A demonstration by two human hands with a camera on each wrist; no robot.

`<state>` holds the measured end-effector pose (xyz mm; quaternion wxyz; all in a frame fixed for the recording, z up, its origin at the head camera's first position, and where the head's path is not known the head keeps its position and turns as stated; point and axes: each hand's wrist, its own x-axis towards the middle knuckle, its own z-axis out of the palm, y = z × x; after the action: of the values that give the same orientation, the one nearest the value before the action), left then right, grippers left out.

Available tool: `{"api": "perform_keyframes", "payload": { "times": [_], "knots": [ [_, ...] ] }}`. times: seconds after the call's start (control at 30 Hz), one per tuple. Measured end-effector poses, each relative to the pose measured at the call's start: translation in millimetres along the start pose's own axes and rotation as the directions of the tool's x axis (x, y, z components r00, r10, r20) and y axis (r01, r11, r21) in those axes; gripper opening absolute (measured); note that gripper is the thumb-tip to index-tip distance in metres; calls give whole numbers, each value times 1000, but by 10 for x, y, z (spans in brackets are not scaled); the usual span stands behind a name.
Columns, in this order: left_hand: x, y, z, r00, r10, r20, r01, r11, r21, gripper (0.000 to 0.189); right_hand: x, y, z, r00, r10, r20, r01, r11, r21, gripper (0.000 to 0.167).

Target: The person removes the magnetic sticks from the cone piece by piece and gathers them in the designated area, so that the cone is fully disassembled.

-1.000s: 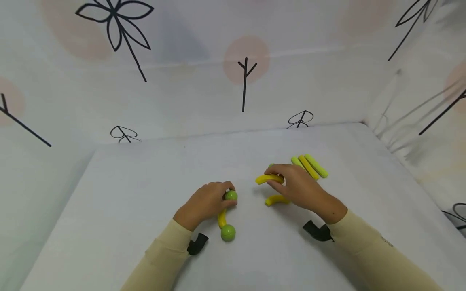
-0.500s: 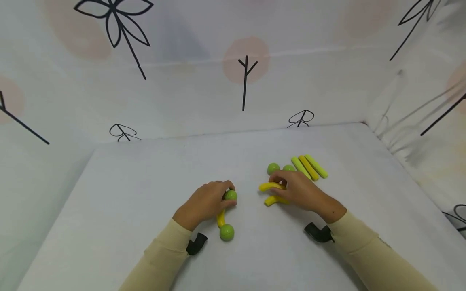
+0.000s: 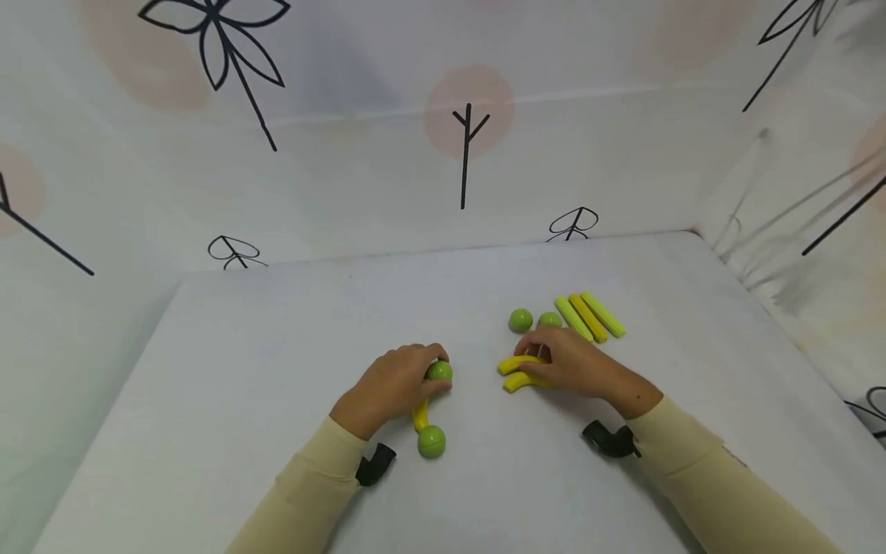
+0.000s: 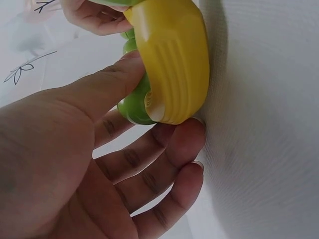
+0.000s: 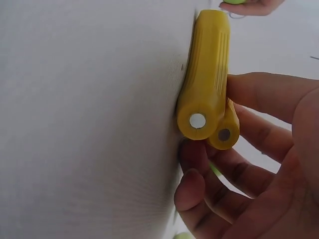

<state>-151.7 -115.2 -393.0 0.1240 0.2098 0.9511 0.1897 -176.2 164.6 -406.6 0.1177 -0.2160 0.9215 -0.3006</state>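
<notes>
In the head view my left hand [image 3: 388, 388] grips a green ball [image 3: 441, 372] between thumb and fingers. A curved yellow rod [image 3: 420, 416] runs from beneath that hand towards a second green ball [image 3: 432, 442] nearer to me. The left wrist view shows this ribbed yellow rod [image 4: 172, 59] close up, partly covering the held ball [image 4: 133, 107]. My right hand [image 3: 581, 365] pinches a curved yellow rod [image 3: 512, 365] low over the table, just beyond a similar curved rod [image 3: 522, 381]. Both rods show round silvery end discs in the right wrist view; the nearer one [image 5: 205, 74] overlaps the held one [image 5: 228, 130].
Beyond my right hand lie a green ball [image 3: 521, 320] and another ball [image 3: 550, 319], partly hidden by the hand. To their right are three straight rods, a yellow rod [image 3: 588, 318] between two yellow-green ones. The white table [image 3: 311, 331] meets a patterned cloth wall [image 3: 360, 192] at the back.
My right hand has lowered its curved yellow rod towards me, beside the other curved rod, uncovering the two green balls behind. The left hand keeps its place on its ball.
</notes>
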Motion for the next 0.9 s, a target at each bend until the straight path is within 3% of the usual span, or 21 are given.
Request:
{"api": "perform_keyframes", "payload": {
  "times": [0.4,0.9],
  "knots": [
    [8,-4,24,1000,1,-10,-1,1000,-12,35,-22,64,-24,998,-31,52,27,998,61,15],
    [1,-7,57,1000,13,-10,-12,999,37,35,-35,24,-22,998,-31,53,30,999,28,19]
  ]
}}
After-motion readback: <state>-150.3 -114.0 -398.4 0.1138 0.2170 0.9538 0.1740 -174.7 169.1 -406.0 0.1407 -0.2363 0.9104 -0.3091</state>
